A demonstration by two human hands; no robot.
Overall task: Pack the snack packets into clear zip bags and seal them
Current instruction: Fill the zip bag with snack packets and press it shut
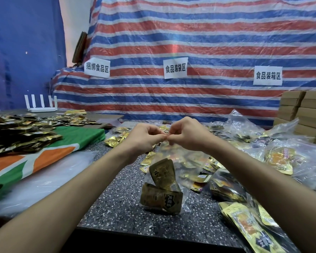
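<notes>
Head camera looks down at my two hands, held up together over the bench [120, 207]. My left hand [144, 137] and my right hand [185, 136] both have curled fingers. Each one pinches the top edge of a clear zip bag [173, 154]. My fingertips meet in the middle of that edge, almost touching each other.

The bag hangs down from my hands. A few gold and brown snack packets [161, 196] sit low inside it. The bottom of the bag is right at the bench, but I cannot tell if it rests there or hangs just above.

So I think the filling of this bag is done and I am on the closing step. The zip looks pinched only in the middle. I cannot see if any part of it is really shut, because the plastic is so clear.

Next, I think each hand should slide its pinch out to its own side. I should press hard all the way to the corners, so no gap is left. The packets are far down from the zip, so they should not get in the way.

More work waits after that. Loose packets [244, 225] lie on the bench near my right arm, and a big pile [16, 136] lies on my left. Filled bags [290, 157] are heaped on my right, so that looks like a good place to put this one.
</notes>
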